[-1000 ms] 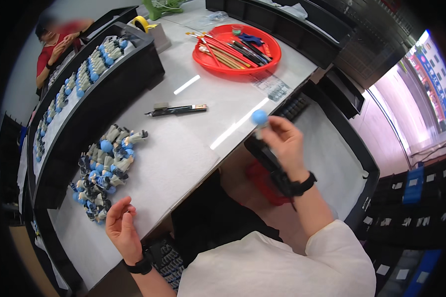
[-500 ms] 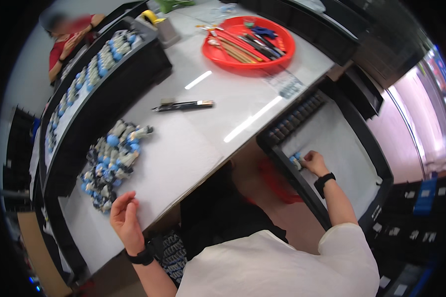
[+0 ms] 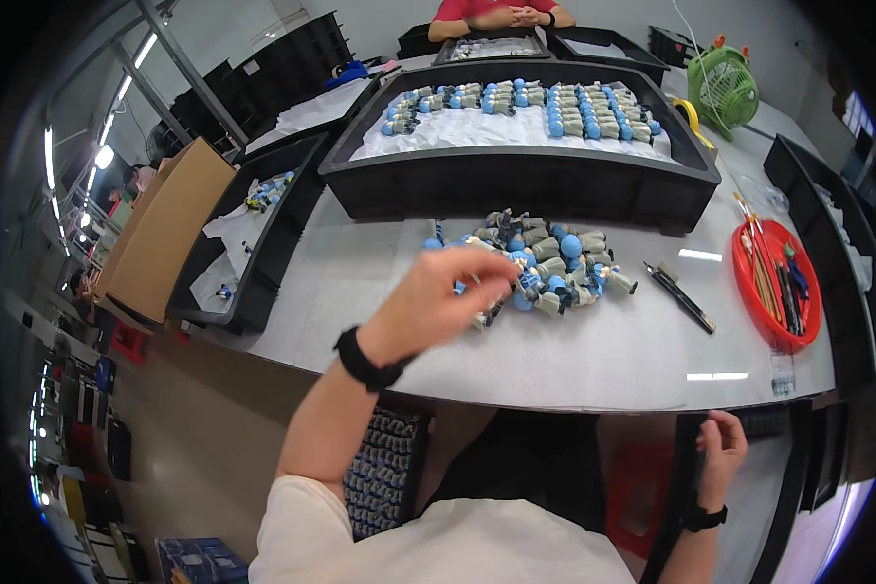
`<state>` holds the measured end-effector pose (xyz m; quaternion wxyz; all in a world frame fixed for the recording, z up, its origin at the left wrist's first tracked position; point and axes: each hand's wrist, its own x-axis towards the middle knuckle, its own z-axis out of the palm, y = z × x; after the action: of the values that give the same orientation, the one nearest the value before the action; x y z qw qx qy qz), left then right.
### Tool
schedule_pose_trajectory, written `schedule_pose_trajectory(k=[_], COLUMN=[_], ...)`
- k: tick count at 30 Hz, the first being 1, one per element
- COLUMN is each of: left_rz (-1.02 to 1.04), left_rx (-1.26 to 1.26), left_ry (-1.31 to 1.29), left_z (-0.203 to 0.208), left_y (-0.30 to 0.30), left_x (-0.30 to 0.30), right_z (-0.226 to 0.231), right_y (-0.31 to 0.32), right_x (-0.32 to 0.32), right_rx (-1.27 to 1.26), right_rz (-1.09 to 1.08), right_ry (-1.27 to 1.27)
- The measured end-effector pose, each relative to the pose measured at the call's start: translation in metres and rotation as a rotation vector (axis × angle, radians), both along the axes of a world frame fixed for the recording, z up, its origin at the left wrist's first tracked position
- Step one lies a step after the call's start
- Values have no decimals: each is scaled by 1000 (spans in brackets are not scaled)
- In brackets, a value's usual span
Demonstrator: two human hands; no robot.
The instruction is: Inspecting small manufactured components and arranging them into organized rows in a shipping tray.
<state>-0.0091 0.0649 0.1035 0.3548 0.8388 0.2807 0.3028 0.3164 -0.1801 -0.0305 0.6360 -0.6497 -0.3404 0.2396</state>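
Observation:
My left hand (image 3: pixel 431 304) reaches over a heap of small figurines (image 3: pixel 572 247) on the white table. They have blue round heads, grey bodies and dark parts. The fingertips and thumb come together at the heap's near left side, apparently pinching a figurine there, though the hand is slightly blurred and covers part of it. Just off the table's front edge at the right, my right hand (image 3: pixel 722 453) is raised over a low black tray (image 3: pixel 681 487). Its fingers are loosely bent and apart, with nothing visible in them.
Behind the heap stands a big black crate (image 3: pixel 516 180) with rows of figurines on white sheets. Another black crate (image 3: pixel 253 307) is at left, beside a cardboard box (image 3: pixel 165 229). At right lie black pens (image 3: pixel 681 297) and a red basin (image 3: pixel 813 326) of brushes. A green fan (image 3: pixel 725 88) and a person in red (image 3: pixel 457 19) are beyond.
My view has swung left toward the heap. My left hand has moved onto the figurines. My right hand has let go of a figurine in the side tray and come away.

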Motion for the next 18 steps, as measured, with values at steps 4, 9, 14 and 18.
schedule_pose_trajectory(k=[4, 9, 14, 18], left_rz=[516, 526, 595, 505], left_rx=[56, -28, -458, -133], left_ry=[371, 566, 149, 354], left_z=[-6, -44, -48, -56], left_y=[85, 124, 122, 103], left_x=[-21, -42, -63, -67], right_z=[37, 53, 46, 36], right_y=[55, 110, 137, 138], right_x=[-76, -132, -145, -143], right_rx=[99, 227, 170, 127], right_rz=[394, 633, 675, 661], right_ry=[112, -103, -63, 139])
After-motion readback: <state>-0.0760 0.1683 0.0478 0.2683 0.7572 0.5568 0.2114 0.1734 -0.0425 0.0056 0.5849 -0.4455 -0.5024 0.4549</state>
